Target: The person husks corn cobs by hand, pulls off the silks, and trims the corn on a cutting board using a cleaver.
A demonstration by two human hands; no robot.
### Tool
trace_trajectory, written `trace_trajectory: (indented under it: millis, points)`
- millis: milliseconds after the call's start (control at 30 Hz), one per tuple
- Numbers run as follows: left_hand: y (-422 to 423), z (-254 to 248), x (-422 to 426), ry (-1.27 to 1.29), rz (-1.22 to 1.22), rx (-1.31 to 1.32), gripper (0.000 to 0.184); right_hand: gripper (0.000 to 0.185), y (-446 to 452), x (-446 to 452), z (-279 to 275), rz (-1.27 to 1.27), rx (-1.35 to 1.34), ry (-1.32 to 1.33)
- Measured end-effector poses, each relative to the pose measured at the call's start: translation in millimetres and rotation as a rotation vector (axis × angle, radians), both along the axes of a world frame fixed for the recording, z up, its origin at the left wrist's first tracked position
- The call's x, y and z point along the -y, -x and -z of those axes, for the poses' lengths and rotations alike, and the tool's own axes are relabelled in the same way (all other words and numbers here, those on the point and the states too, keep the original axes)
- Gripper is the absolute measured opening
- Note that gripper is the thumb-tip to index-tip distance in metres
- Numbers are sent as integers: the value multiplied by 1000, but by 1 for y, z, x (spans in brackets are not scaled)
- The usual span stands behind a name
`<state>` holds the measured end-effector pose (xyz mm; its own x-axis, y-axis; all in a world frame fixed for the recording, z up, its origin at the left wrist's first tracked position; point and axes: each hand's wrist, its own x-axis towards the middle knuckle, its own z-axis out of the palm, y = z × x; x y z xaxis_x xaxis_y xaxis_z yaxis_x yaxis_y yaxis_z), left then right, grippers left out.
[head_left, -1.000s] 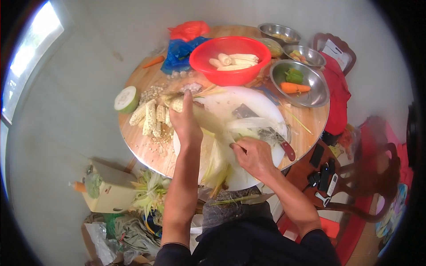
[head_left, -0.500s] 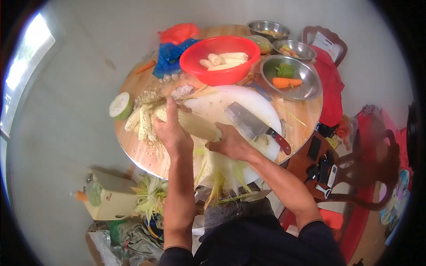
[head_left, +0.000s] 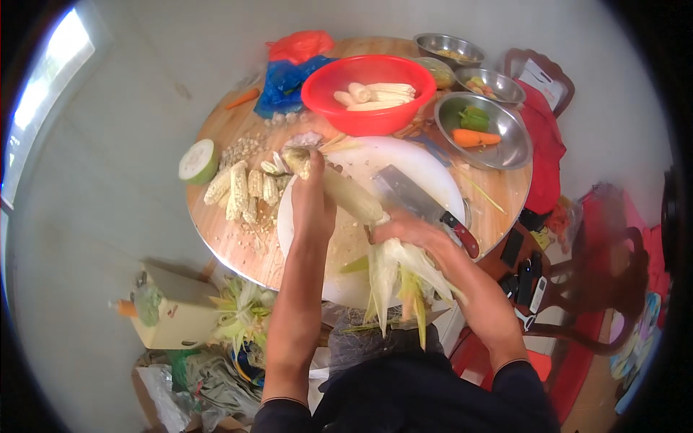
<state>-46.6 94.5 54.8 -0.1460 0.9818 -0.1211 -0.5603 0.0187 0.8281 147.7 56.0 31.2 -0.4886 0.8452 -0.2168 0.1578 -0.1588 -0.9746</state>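
An ear of corn [head_left: 352, 196] is held slanted over the round white cutting board [head_left: 432, 164]. My left hand [head_left: 312, 193] is closed round its upper end, with brownish silk at the tip. Lower down, my right hand [head_left: 408, 229] grips the stem end, where peeled husk leaves [head_left: 401, 268] hang below the fingers. A cleaver [head_left: 410, 192] with a dark red handle lies on the board, just beyond my right hand. Left of the board are broken cob pieces [head_left: 238, 191] and scattered kernels.
At the back stands a red basin [head_left: 368, 119] of peeled corn. Metal bowls [head_left: 514, 148] stand at the right, one with a carrot [head_left: 476, 138] and a green pepper [head_left: 473, 117]. A cut gourd [head_left: 198, 162] sits on the left edge. Discarded husks [head_left: 245, 310] lie below the table.
The ear has moved right, over the board, with both hands. Its husk leaves have swung right and hang below my right hand. The view has shifted slightly.
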Motion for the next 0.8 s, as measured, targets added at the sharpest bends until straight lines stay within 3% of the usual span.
trace_trajectory:
  millis: [100,167,300,367,400,467,500,533,600,633,667,733,767,800]
  points:
    - [-11,4,21,-42,92,80,54,48,-2,3,15,-31,-74,66]
    - [-13,8,31,-115,320,275,51,49,1,2,18,-37,-200,160]
    - [7,17,38,-178,342,39,68,51,3,4,6,-64,-71,26]
    - [28,30,52,-92,161,-927,69,46,-5,-2,14,7,213,-195]
    - [25,24,62,-101,178,-933,69,46,-7,-2,12,26,208,-194]
    - [21,-4,94,-357,-279,-1554,69,41,-3,2,5,18,473,-391]
    - [17,-11,96,-588,-420,-1616,68,41,1,4,-3,12,468,-387]
    - [14,-21,96,-577,-428,-1621,68,38,6,7,-14,-13,541,-481]
    - [10,-40,88,-873,-184,-2004,67,35,20,7,-24,-51,612,-593]
    - [13,-32,74,-970,-96,-1985,54,36,26,6,-27,-75,605,-640]
    - [17,-26,64,-971,-106,-1986,54,37,29,6,-30,-95,600,-681]
    - [22,-27,49,-745,333,-2061,42,37,29,2,-28,-81,603,-728]
    - [23,-27,45,-868,262,-2023,30,38,29,0,-24,-67,604,-769]
    - [21,-28,42,-880,267,-2018,30,38,29,0,-19,-58,609,-766]
